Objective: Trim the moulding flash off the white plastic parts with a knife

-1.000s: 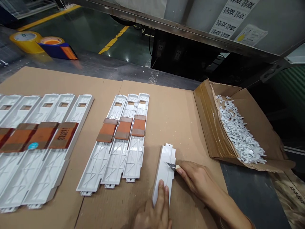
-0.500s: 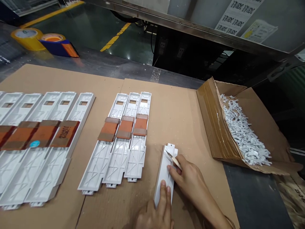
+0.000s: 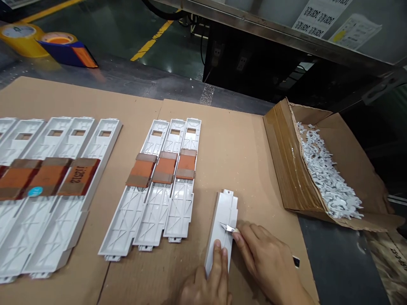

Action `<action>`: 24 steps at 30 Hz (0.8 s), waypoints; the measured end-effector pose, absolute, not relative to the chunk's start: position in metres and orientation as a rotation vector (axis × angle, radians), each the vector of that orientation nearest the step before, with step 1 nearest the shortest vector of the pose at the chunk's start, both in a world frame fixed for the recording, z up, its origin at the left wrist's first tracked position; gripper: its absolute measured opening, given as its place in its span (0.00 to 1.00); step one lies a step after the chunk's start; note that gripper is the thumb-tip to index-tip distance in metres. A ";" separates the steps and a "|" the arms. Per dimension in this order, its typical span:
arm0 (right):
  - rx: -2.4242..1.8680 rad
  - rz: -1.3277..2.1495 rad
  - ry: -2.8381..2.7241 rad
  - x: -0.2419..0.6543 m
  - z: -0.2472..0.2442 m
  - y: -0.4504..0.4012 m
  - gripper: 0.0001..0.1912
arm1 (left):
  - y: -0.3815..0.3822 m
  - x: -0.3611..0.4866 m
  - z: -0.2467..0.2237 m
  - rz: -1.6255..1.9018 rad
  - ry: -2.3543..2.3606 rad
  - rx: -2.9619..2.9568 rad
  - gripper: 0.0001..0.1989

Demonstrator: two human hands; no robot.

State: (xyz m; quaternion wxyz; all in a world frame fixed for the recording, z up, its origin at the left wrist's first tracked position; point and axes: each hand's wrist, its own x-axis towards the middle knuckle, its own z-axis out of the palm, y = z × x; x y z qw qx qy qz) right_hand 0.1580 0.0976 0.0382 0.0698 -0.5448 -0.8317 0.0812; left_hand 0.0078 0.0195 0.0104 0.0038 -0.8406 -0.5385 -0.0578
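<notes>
A white moulded plastic panel [image 3: 225,207] lies flat on a brown cardboard sheet [image 3: 244,169], its long axis pointing away from the person, near the sheet's front edge and right of centre. The left hand [image 3: 203,288] covers the panel's near end, its fingers [image 3: 218,258] spread on top and pressing down rather than closing around it; that pressure appears to pin the panel against the cardboard. The right hand [image 3: 265,254] has its grip clamped on the pale handle of a craft knife [image 3: 227,228], held low like a pen, with the blade resting on the panel's right part, about midway along. The low hold seems to give close control of the blade.

Left of the panel, three matching panels [image 3: 159,216] lie side by side, banded with orange-brown tape [image 3: 141,170]. A similar taped row [image 3: 47,237] runs off the sheet's left edge; the tidy spacing keeps the pieces separate. Toward the right edge, an open cardboard box [image 3: 282,169] holds a heap of small white plastic scraps [image 3: 327,178], close to the right hand. Beyond the far edge, a yellow tape roll [image 3: 22,40] sits on the dark counter [image 3: 127,78].
</notes>
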 end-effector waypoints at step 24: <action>-2.088 0.517 -1.855 0.158 0.029 0.114 0.14 | 0.013 0.001 0.000 -0.459 -1.786 -2.762 0.32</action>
